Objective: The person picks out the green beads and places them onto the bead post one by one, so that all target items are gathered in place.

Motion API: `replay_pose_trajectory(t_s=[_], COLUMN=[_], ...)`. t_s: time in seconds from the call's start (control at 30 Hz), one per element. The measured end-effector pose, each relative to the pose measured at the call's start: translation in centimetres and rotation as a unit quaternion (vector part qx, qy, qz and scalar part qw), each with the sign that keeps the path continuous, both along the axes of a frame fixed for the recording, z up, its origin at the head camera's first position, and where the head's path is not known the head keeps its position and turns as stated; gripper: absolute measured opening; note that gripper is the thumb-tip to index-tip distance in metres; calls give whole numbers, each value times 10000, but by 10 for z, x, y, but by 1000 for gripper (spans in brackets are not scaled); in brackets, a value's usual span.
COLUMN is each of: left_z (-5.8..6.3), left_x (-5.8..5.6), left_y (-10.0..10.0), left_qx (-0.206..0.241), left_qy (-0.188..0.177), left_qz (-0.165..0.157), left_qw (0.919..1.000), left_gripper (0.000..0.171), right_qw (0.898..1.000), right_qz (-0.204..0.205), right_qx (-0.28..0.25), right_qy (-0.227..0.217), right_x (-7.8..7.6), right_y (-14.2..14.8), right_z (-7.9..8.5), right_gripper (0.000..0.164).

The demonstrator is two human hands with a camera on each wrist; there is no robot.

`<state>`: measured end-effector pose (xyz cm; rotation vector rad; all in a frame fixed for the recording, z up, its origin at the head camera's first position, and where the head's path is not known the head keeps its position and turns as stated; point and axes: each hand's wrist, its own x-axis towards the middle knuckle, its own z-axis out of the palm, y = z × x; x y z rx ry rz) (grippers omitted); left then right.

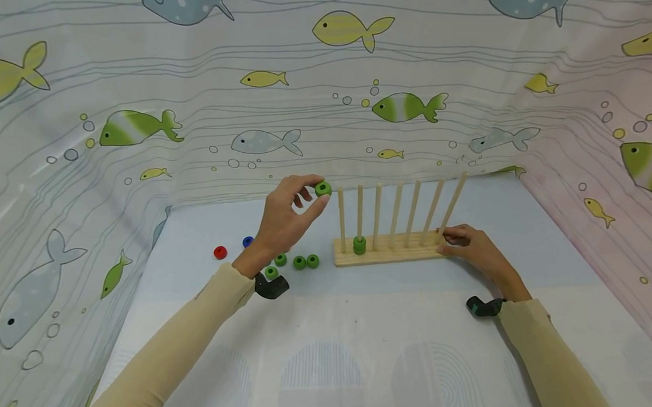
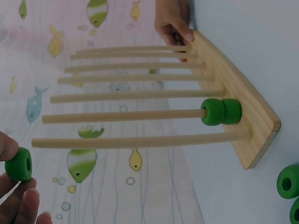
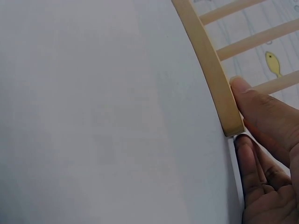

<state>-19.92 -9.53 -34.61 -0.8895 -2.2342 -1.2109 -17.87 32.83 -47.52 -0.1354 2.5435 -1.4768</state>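
Currently, a wooden stand [image 1: 399, 256] sits on the white table [image 1: 364, 329], with seven pegs rising in a row from its long, flat base. The second peg [image 1: 360, 211] from the left holds two green beads [image 1: 359, 246], stacked and touching; the left wrist view shows the lower one close against the base, with the peg running through both.

A third green bead [image 1: 323, 189] is up in the air in the left hand [image 1: 287, 212], pinched between the thumb and the fingertips, with the other fingers bent loosely below. It is just left of the top of the first peg [image 1: 342, 218], near its tip and apart from it, and the hole through the bead shows.

The right hand [image 1: 474, 251] grips the right end of the stand: the thumb lies on the base beside the last peg [image 1: 453, 203], and the other fingers curl around the end of the wood.

Left of the stand, loose beads lie on the table. Four green ones [image 1: 299, 263] are grouped below and beside the left wrist, two of them side by side and nearest the stand. A blue bead [image 1: 248, 242] is partly covered by the left hand, and a red bead [image 1: 220, 252] lies farthest left.
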Motion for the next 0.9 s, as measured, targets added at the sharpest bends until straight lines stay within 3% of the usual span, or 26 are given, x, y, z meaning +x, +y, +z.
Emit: replay_pose_trajectory(t_s=[0.07, 0.43, 0.57, 0.7, 0.8, 0.9], left_z=[0, 4, 3, 4, 5, 4], left_x=[0, -7, -8, -10, -12, -14], left_y=[2, 16, 20, 26, 30, 33], left_qx=[-18, 46, 47, 27, 39, 14], left_qy=[-30, -3, 28, 126, 169, 156], left_qz=[6, 55, 58, -10, -60, -73], left_qw=[10000, 10000, 10000, 9999, 9998, 9999], left_gripper=[35, 34, 34, 33, 33, 34], right_qw=[10000, 9998, 9999, 10000, 10000, 9999], right_qz=[0, -56, -65, -17, -34, -79], right_qx=[17, 17, 15, 52, 58, 90], right_qy=[14, 193, 138, 73, 26, 51], right_x=[0, -11, -12, -3, -1, -9], right_y=[-1, 11, 11, 1, 0, 7], right_z=[1, -25, -26, -5, 0, -18], right_gripper=[60, 67, 68, 65, 62, 64])
